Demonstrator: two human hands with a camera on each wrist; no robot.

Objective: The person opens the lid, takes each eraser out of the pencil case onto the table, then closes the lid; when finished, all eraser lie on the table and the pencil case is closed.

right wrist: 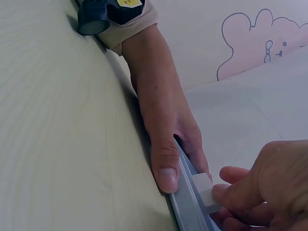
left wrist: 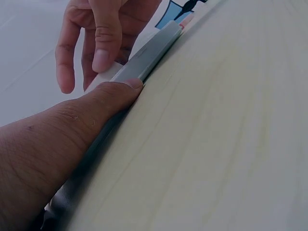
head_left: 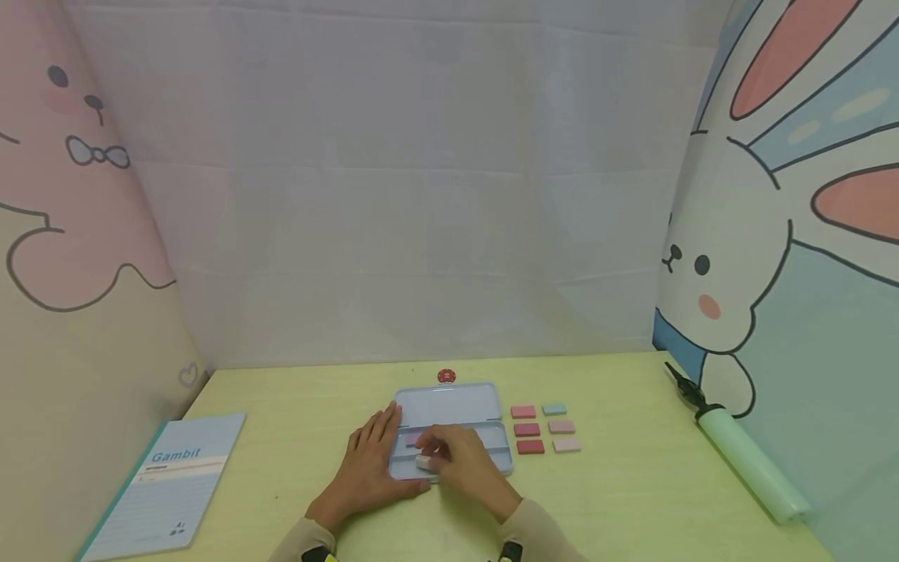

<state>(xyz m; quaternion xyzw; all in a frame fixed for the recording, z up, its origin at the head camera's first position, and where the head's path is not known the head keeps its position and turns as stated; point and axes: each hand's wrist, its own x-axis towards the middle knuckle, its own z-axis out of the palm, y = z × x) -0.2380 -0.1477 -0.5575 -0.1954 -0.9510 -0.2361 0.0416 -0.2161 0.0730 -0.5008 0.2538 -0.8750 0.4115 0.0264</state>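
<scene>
An open, pale blue, flat hinged case (head_left: 449,404) lies on the table, its lid folded back. My left hand (head_left: 372,468) rests against its left side with straight fingers; the thumb lies along the front edge. My right hand (head_left: 467,468) is over the lower tray and pinches a small white block (head_left: 424,462) between thumb and fingers. In the right wrist view the white block (right wrist: 204,193) is tilted at the case's rim (right wrist: 186,199). A light purple block (head_left: 413,440) sits in the tray's upper left, partly hidden by the right hand.
Right of the case lie several small blocks in two columns: red and pink ones (head_left: 527,429), plus pale pink and one blue-green (head_left: 554,409). A round red piece (head_left: 446,376) lies behind the lid. A notebook (head_left: 165,484) is far left; a green pump-like tube (head_left: 751,464) far right.
</scene>
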